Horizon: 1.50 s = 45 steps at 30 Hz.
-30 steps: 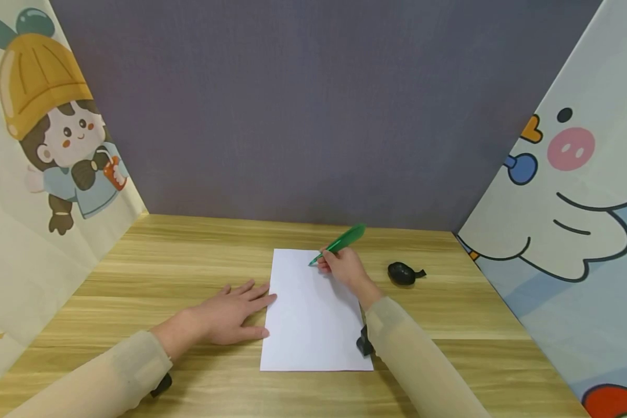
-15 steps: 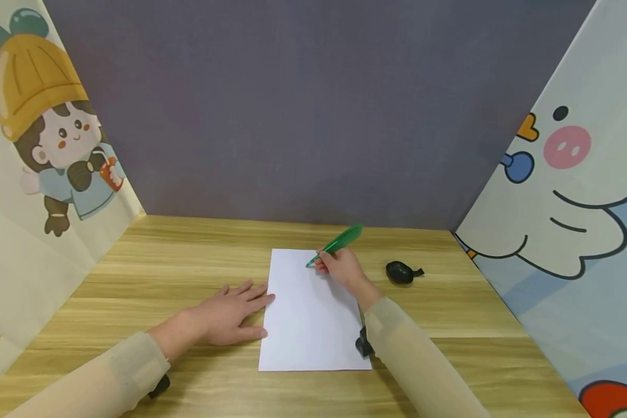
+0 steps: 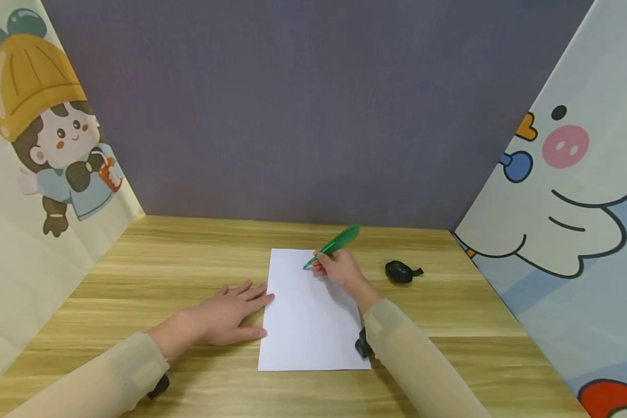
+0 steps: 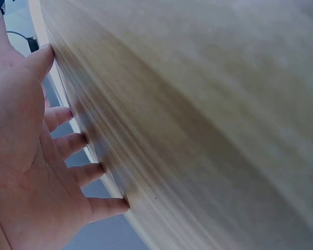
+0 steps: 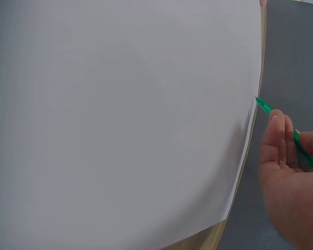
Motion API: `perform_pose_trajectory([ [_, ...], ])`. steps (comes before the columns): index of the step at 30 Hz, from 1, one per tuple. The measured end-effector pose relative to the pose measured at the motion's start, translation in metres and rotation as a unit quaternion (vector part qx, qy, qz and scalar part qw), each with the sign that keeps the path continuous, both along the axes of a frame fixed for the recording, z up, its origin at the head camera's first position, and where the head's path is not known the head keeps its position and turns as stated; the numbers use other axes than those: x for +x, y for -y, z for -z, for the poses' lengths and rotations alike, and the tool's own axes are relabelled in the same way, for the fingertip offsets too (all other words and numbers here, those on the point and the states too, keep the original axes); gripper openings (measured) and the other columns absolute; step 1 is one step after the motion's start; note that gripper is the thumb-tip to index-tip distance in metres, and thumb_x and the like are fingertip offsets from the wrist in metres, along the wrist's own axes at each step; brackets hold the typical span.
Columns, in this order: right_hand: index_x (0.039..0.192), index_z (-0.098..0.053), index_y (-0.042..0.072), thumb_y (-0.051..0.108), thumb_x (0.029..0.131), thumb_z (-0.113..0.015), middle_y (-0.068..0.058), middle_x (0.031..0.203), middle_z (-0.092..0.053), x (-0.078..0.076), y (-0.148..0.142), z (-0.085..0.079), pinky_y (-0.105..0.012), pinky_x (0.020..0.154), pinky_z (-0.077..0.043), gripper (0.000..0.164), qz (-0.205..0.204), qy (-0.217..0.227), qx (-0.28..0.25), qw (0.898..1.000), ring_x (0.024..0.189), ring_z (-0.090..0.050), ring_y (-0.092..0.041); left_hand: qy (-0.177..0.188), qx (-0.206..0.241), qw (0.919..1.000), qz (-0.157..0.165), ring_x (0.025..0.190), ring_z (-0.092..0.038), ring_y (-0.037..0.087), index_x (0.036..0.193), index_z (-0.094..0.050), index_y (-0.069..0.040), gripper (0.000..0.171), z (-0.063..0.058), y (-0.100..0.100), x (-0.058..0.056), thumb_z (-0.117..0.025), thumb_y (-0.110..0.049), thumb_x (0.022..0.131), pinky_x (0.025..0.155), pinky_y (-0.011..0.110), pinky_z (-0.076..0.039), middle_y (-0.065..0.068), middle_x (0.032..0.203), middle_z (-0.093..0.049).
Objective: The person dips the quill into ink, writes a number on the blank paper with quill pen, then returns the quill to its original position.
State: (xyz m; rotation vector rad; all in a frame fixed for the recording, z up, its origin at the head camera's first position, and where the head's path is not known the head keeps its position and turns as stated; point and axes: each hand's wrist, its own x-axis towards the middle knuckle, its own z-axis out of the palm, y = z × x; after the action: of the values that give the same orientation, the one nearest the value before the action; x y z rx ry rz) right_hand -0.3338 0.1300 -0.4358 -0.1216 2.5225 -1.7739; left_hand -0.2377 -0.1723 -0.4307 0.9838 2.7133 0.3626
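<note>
My right hand (image 3: 339, 268) pinches a green pen (image 3: 339, 241) with a feather-shaped top, its tip right at the upper part of a white sheet of paper (image 3: 308, 325). In the right wrist view the fingers curl round the green pen (image 5: 264, 105), whose tip meets the paper (image 5: 120, 114) near its far edge. No marks show on the sheet. Palm down on the wooden table, my left hand (image 3: 230, 316) has its fingers spread and fingertips at the sheet's left edge. The left wrist view has the left hand (image 4: 41, 151) with fingers extended along the tabletop.
A small black rounded object (image 3: 399, 272) with a short tail lies to the right of the paper on the wooden table (image 3: 188, 249). A grey panel (image 3: 303, 116) stands behind the table. Cartoon-printed panels (image 3: 569, 232) flank both sides.
The pen tip has shifted slightly left and toward me over the paper with my right hand. My left hand keeps its place at the edge. The head view has drifted a little.
</note>
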Motion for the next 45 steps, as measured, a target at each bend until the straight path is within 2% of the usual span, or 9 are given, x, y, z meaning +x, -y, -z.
perform_pose_trajectory([
  [18,0.128,-0.073,-0.011,0.008,0.113,-0.058,-0.022,0.105,-0.08,0.0023,0.0022,0.0004,-0.034,0.084,-0.068,0.028,-0.012,0.003,-0.001,1.0,0.088,-0.079,-0.018,0.001,0.006,0.9999,0.008,0.166,-0.026,0.052,0.172,-0.039,-0.018,0.081,-0.0022,-0.0001,0.0017,-0.055,-0.066,0.109,0.12,0.087,-0.026,0.016,0.18,-0.032],
  [36,0.127,-0.073,-0.012,0.008,0.113,-0.058,-0.022,0.104,-0.08,0.0072,0.0041,0.0026,-0.034,0.081,-0.068,0.028,-0.037,0.005,-0.001,0.999,0.089,-0.081,-0.021,0.006,0.0,1.0,0.003,0.167,-0.025,0.051,0.173,-0.037,-0.02,0.08,-0.0017,0.0003,0.0007,-0.055,-0.065,0.109,0.122,0.086,-0.025,0.014,0.181,-0.031],
  [45,0.127,-0.072,-0.01,0.009,0.113,-0.058,-0.02,0.104,-0.08,0.0084,0.0045,0.0036,-0.032,0.081,-0.067,0.027,-0.044,0.016,-0.008,0.999,0.087,-0.079,-0.018,0.008,0.0,1.0,0.004,0.166,-0.024,0.052,0.173,-0.038,-0.02,0.08,-0.0002,-0.0008,0.0008,-0.055,-0.066,0.109,0.121,0.086,-0.025,0.014,0.181,-0.031],
])
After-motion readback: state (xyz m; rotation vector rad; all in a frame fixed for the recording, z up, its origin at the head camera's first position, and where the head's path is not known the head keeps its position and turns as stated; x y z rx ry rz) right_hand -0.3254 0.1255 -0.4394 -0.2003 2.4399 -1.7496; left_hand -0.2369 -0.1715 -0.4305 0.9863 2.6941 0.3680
